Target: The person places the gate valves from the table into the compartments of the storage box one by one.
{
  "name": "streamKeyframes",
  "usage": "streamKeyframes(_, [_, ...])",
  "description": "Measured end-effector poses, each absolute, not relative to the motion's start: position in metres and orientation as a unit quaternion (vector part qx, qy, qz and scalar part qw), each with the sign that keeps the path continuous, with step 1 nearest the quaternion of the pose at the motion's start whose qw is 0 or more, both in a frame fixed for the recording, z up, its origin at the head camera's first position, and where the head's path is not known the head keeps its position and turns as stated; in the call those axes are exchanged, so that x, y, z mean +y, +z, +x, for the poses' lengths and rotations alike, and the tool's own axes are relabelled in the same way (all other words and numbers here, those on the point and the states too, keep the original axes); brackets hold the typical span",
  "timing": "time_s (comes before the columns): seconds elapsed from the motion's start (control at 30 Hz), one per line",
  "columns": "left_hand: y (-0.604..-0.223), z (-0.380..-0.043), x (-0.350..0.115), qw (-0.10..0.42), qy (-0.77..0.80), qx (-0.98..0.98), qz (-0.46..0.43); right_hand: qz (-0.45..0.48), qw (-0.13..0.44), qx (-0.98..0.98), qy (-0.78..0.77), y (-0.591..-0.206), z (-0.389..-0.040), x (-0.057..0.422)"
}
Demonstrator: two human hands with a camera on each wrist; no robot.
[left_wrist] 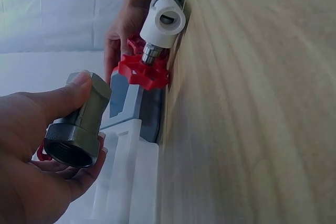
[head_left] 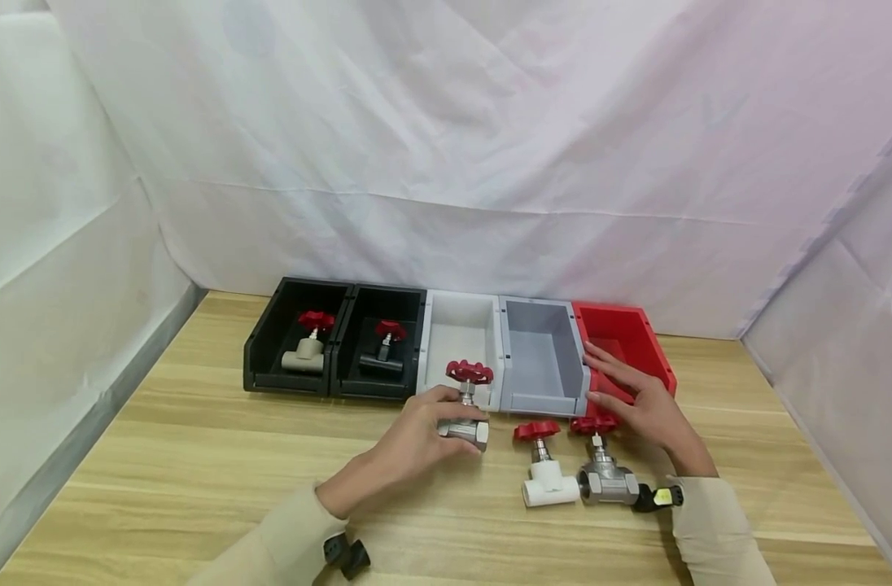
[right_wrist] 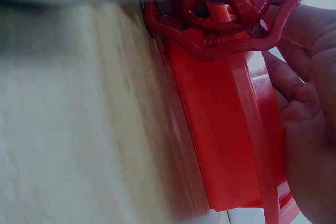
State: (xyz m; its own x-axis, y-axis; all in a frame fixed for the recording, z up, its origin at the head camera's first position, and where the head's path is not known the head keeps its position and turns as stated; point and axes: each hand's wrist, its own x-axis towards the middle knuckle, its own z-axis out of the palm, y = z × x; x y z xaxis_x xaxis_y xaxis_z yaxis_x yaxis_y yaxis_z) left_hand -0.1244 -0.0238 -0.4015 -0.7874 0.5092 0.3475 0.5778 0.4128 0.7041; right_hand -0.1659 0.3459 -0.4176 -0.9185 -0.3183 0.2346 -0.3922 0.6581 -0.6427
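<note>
My left hand (head_left: 417,427) grips a metal gate valve (head_left: 464,431) by its steel body, in front of the white bin (head_left: 461,334); its red handwheel points up and back. The left wrist view shows the threaded end of this valve (left_wrist: 79,124) between thumb and fingers. My right hand (head_left: 644,407) lies over the front of the red bin (head_left: 654,350), fingers extended towards the wall beside the grey bin (head_left: 537,350). Below that hand, a white plastic valve (head_left: 548,487) and another steel valve (head_left: 609,482) with red handwheels rest side by side on the table.
Two black bins stand at the left of the row; one contains a beige valve (head_left: 305,356), the other a black valve (head_left: 382,362). White cloth (head_left: 446,163) hangs behind the bins. The wooden table (head_left: 197,456) extends in front.
</note>
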Motion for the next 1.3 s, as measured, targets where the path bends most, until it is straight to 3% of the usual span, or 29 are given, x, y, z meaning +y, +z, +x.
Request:
streamKeyframes(0.33, [-0.398,-0.143,-0.020,0.066,-0.438,-0.838,-0.317,0.195,0.052,-0.909,0.365,-0.391,-0.153,0.327])
streamKeyframes(0.7, [-0.400,-0.151,-0.017,0.048,-0.454,-0.842,-0.289,0.200,0.057,-0.904,0.373,-0.421,-0.168,0.348])
streamKeyframes(1.3, [-0.394,-0.175,-0.003,0.052,-0.433,-0.861,-0.262,0.197,0.053,-0.905,0.374,-0.421,-0.166,0.347])
